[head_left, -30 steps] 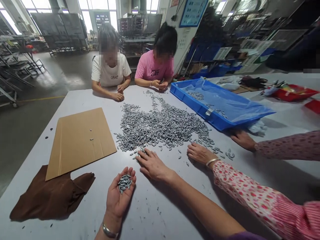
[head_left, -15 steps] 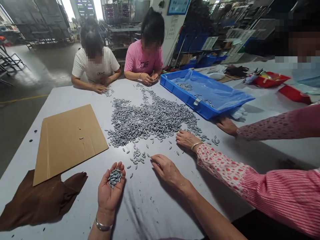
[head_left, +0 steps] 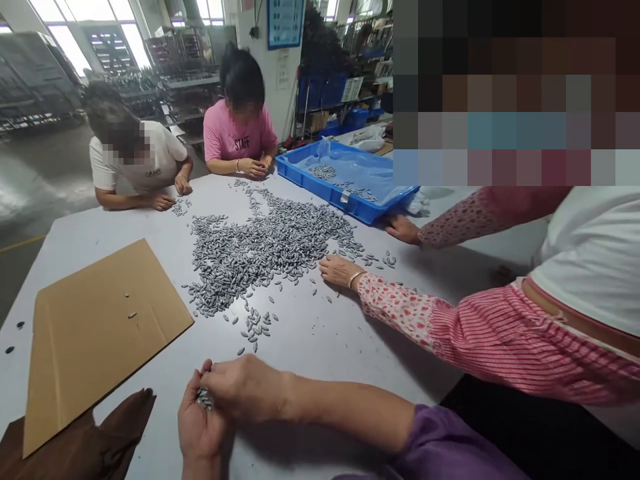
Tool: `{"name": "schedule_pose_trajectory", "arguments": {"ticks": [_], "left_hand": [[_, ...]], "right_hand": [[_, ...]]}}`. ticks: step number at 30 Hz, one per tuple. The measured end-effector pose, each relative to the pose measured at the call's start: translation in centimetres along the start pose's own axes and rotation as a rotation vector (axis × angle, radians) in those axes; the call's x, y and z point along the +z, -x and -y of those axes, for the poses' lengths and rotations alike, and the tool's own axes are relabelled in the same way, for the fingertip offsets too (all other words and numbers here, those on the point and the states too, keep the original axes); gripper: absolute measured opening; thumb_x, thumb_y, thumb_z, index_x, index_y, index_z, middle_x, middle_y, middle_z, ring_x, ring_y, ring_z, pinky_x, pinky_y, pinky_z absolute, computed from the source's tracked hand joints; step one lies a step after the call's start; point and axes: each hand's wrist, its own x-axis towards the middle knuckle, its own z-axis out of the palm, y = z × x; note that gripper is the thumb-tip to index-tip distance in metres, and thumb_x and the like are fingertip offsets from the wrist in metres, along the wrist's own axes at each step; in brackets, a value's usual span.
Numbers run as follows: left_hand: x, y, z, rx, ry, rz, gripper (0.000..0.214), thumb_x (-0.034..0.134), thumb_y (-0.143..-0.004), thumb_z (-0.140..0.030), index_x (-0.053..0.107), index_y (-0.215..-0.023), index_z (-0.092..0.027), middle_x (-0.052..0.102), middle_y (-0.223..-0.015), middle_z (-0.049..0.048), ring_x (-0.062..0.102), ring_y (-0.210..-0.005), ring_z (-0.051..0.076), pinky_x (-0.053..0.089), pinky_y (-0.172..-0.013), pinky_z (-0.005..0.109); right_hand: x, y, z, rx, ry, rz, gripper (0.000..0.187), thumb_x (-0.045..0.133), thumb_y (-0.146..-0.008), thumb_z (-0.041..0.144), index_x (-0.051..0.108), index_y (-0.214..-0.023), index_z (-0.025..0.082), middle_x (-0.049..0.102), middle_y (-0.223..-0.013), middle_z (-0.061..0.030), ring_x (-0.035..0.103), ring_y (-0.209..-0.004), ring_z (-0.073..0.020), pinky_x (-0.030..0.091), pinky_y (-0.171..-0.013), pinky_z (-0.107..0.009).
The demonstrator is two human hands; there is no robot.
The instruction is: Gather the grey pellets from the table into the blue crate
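My left hand (head_left: 200, 427) is cupped around a handful of small grey spindle-shaped pieces (head_left: 205, 399), low in the head view. Across it reaches my right hand (head_left: 250, 387), fingers bent together at the left palm. Whatever its fingertips hold is hidden. Beyond both hands lies a small loose cluster of the same pieces (head_left: 256, 327). Farther back spreads a large heap of grey pieces (head_left: 265, 240) on the white table (head_left: 320, 353).
A cardboard sheet (head_left: 105, 340) with two pieces on it lies left, partly over brown cloth (head_left: 120, 427). A blue tray (head_left: 320, 187) lined with plastic stands behind. A co-worker's hand (head_left: 340, 271) touches the heap's right edge; two other people (head_left: 240, 130) sit opposite.
My right hand has moved from beside the loose cluster to my left palm, closing its fingers there. The camera view has shifted to the right. The left hand still holds its handful.
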Motion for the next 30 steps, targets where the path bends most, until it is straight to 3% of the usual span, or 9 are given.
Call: {"name": "schedule_pose_trajectory", "arguments": {"ticks": [3,5,7,10,15,20,23,26,30], "left_hand": [[0.6,0.4,0.1,-0.087,0.792,-0.203,0.051,0.024,-0.103,-0.019,0.067,-0.075,-0.016,0.055,-0.061,0.0013,0.05,-0.051,0.012,0.05,-0.05,0.024],[1.0,0.6,-0.1,-0.206,1.273,-0.282,0.03,0.04,-0.098,-0.013,0.066,-0.083,-0.014,0.06,-0.073,0.0045,0.052,-0.056,0.01,0.043,-0.046,0.017],[1.2,0.6,-0.2,-0.277,1.435,-0.303,0.022,0.044,-0.096,-0.013,0.064,-0.088,-0.013,0.06,-0.078,0.0052,0.051,-0.058,0.01,0.043,-0.046,0.017],[1.1,0.6,-0.1,-0.272,1.454,-0.31,0.018,0.046,-0.095,-0.013,0.063,-0.09,-0.014,0.059,-0.08,0.005,0.05,-0.06,0.01,0.045,-0.048,0.018],[1.3,0.5,0.4,-0.269,1.429,-0.287,0.019,0.048,-0.095,-0.014,0.066,-0.092,-0.014,0.062,-0.083,0.0061,0.054,-0.064,0.011,0.05,-0.054,0.022],[1.2,0.5,0.7,-0.265,1.421,-0.299,0.021,0.048,-0.095,-0.015,0.068,-0.09,-0.012,0.064,-0.083,0.0081,0.056,-0.066,0.013,0.051,-0.056,0.024],[1.0,0.4,0.9,-0.226,1.419,-0.3,0.019,0.051,-0.094,-0.015,0.069,-0.09,-0.013,0.064,-0.083,0.0075,0.056,-0.066,0.013,0.05,-0.056,0.024],[1.0,0.4,1.0,-0.222,1.419,-0.296,0.017,0.052,-0.094,-0.016,0.068,-0.088,-0.014,0.062,-0.083,0.0068,0.055,-0.065,0.012,0.049,-0.056,0.024],[1.2,0.4,1.0,-0.228,1.422,-0.287,0.019,0.051,-0.094,-0.018,0.068,-0.088,-0.014,0.062,-0.082,0.0069,0.054,-0.065,0.012,0.049,-0.055,0.023]], "right_hand": [[0.1,3.3,-3.9,0.217,0.066,-0.04,0.015,0.057,-0.096,0.026,0.064,-0.105,0.016,0.073,-0.101,-0.0093,0.068,-0.087,-0.0202,0.053,-0.074,-0.03],[-0.1,5.0,-5.9,0.265,0.131,-0.032,0.028,0.06,-0.095,0.027,0.062,-0.121,0.016,0.066,-0.129,-0.0153,0.063,-0.115,-0.0273,0.052,-0.095,-0.041],[-0.3,6.7,-7.2,0.257,0.174,0.026,0.038,0.064,-0.093,0.027,0.059,-0.13,0.019,0.057,-0.143,-0.015,0.052,-0.131,-0.0339,0.048,-0.104,-0.051],[-0.6,9.1,-8.3,0.212,0.145,0.048,0.028,0.059,-0.096,0.025,0.065,-0.123,0.022,0.062,-0.138,-0.0103,0.052,-0.132,-0.0321,0.046,-0.108,-0.051],[-1.2,10.2,-9.6,0.333,0.133,-0.118,0.028,0.049,-0.099,0.018,0.066,-0.121,0.016,0.067,-0.129,-0.0145,0.057,-0.125,-0.0275,0.046,-0.109,-0.048],[-0.8,7.6,-9.9,0.318,0.145,-0.011,0.038,0.049,-0.097,0.014,0.06,-0.134,0.014,0.056,-0.145,-0.0181,0.049,-0.136,-0.0307,0.042,-0.111,-0.051],[-0.8,6.0,-9.9,0.276,0.121,0.048,0.036,0.047,-0.097,0.011,0.063,-0.129,0.019,0.062,-0.138,-0.0142,0.051,-0.134,-0.0294,0.037,-0.113,-0.055],[-1.3,3.9,-10.3,0.24,0.075,-0.013,0.03,0.046,-0.099,0.014,0.066,-0.121,0.018,0.07,-0.124,-0.0116,0.059,-0.123,-0.0243,0.038,-0.113,-0.048],[-1.0,-0.2,-11.2,0.216,0.102,-0.027,0.031,0.047,-0.1,0.016,0.063,-0.127,0.012,0.061,-0.138,-0.0163,0.053,-0.132,-0.0253,0.039,-0.113,-0.044]]}}
